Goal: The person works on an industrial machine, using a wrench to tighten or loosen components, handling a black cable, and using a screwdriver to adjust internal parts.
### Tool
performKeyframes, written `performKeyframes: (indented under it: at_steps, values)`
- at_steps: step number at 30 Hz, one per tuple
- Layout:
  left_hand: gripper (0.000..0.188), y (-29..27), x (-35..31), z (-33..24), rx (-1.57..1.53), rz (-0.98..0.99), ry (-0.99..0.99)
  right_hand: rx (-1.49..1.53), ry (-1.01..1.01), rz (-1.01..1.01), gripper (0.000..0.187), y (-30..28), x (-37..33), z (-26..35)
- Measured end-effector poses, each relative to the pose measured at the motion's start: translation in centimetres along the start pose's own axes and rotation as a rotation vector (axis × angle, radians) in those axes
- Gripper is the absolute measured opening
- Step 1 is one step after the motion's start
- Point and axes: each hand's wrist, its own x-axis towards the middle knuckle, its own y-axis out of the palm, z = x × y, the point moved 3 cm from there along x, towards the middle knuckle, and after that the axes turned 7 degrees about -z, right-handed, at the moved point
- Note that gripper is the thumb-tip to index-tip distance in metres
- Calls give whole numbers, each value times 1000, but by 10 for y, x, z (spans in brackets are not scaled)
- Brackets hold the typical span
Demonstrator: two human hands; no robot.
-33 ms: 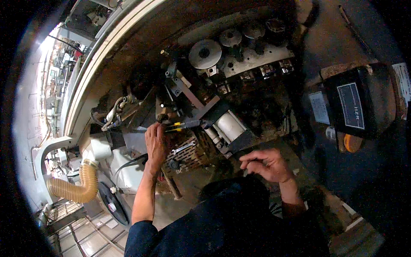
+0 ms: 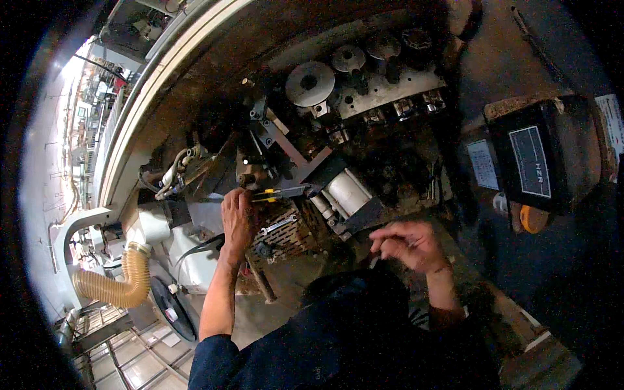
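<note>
My left hand [image 2: 238, 218] reaches into the machine with its fingers bent down and close together. What lies under its fingertips is hidden. Just right of those fingers is a yellow-and-grey tool [image 2: 265, 194], its kind unclear. A wrench [image 2: 279, 225] lies on a slotted metal plate [image 2: 305, 237] below it. My right hand [image 2: 409, 246] hangs in front of my body, its fingers curled together. A small pale tip [image 2: 374, 262] shows below those fingers, too small to name. Between the hands sits a silver cylinder [image 2: 348, 194] on a bracket.
Round metal discs [image 2: 311, 84] and a drilled bar [image 2: 390, 88] stand at the back. To the right is a black box [image 2: 530, 159] with labels, and an orange tape measure-like object [image 2: 534, 218] beside it. A ribbed tan hose [image 2: 123, 289] curves at the left.
My right hand has shifted slightly up and to the right. My left hand stays in nearly the same place.
</note>
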Motion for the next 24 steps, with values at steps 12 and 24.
performKeyframes:
  at_steps: [12, 24]
  values:
    - [45, -123, -25, 11, -287, 163, -275, -931, -805, -418, 36, -30, 120, 26]
    - [51, -155, 188, -99, 70, 260, 180, -1560, -721, -160, 40, -15, 161, -12]
